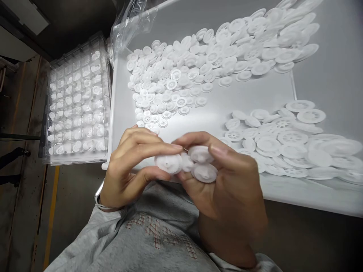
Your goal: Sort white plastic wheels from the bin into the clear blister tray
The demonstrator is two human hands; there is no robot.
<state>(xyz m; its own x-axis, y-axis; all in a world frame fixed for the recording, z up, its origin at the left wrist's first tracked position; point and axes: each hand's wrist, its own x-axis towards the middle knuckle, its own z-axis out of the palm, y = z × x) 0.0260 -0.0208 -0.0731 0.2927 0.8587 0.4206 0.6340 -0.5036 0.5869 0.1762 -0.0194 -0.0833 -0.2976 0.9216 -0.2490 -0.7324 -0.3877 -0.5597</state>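
Note:
Both hands meet in front of my chest, just over the near edge of a white table. My left hand pinches a small white plastic gear between thumb and fingers. My right hand is curled around several more white gears, held against the fingers. The gears in the two hands touch one another. A bracelet shows on my left wrist.
Loose white gears lie in heaps: small ones at the left, larger ones at the back and right. A clear compartment tray filled with gears stands left of the table. A plastic bag lies at the far corner.

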